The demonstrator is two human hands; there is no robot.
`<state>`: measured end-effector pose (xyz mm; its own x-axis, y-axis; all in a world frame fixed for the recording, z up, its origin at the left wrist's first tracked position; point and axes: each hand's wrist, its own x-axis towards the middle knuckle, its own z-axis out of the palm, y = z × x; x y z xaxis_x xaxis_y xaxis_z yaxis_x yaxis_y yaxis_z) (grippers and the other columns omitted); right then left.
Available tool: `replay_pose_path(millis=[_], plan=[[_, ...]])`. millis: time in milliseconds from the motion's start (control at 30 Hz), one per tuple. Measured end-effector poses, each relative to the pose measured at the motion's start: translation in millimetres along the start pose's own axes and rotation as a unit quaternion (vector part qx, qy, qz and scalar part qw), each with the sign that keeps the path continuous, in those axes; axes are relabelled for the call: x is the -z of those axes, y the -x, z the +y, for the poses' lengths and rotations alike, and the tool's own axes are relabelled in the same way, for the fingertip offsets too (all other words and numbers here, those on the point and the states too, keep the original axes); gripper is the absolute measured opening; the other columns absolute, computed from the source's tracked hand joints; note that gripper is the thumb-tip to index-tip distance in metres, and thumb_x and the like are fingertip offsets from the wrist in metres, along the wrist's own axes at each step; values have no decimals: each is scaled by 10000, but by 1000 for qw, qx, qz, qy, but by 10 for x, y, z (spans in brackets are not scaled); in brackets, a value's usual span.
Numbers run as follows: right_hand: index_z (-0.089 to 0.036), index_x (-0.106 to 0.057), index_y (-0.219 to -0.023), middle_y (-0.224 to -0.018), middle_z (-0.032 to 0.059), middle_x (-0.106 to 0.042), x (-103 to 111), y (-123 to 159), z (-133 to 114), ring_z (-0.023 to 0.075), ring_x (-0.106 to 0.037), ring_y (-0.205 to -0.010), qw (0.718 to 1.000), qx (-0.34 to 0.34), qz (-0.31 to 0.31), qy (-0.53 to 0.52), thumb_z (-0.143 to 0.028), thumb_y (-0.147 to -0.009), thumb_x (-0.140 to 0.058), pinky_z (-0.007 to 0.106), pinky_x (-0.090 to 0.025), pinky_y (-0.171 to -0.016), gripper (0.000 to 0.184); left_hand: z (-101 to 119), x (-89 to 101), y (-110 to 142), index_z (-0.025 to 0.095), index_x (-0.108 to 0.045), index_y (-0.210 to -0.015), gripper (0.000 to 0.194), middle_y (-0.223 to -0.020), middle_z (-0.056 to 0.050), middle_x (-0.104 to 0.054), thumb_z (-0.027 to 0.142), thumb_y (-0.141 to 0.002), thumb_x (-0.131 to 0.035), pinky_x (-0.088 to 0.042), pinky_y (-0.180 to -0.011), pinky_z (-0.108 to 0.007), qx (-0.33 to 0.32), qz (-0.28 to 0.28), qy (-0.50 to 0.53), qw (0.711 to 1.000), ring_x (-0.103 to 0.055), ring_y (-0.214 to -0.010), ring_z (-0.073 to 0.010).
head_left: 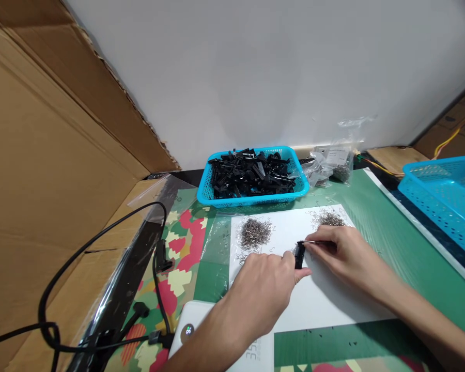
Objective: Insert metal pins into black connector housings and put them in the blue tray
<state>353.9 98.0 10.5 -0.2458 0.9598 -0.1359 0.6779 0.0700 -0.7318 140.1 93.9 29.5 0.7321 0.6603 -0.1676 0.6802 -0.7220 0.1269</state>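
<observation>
My left hand (261,284) is closed around a small black plastic part (299,256), which stands roughly upright between thumb and fingers. In my right hand (344,253) is a pair of tweezers (321,242), pinched between thumb and fingers. Its thin tip meets the top of the black part; whether a tiny piece sits in the tip is too small to tell. Beneath both hands lies a white sheet (325,305). On it are a pile of small metal springs or bent wires (256,232) at the left and a second such pile (330,219) behind my right hand.
A blue basket (251,200) full of black plastic parts stands at the back, beside clear bags (339,160) of small metal pieces. Another blue basket (442,178) is at right. Near my left forearm lie a white power bank (191,315) and a black cable (48,289).
</observation>
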Motion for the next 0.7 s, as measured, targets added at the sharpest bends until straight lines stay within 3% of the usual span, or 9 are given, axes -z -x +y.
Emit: replay_pose_path(millis=[467,700], plan=[[-194,-809,-940,-922,79,-805,78,-8,43,228,-716,-778,1000,-20,-1,10,-263,-997,-541,315,-477,-686,283,-2,30,-7,204,-574,-918,392,-672,-43,-636,430,-1138,-341,-272,-523,-331,31,-38,18,999,-654,-583,-283],[-198,-743,-775,-630,15,-656,203,-6,102,167,-544,-573,996,-47,-43,67,-322,-957,-630,297,-342,-553,247,-3,140,-68,206,-628,-968,405,-766,-56,-719,436,-1130,-336,-293,-566,-344,112,-53,107,986,-706,-687,-304]])
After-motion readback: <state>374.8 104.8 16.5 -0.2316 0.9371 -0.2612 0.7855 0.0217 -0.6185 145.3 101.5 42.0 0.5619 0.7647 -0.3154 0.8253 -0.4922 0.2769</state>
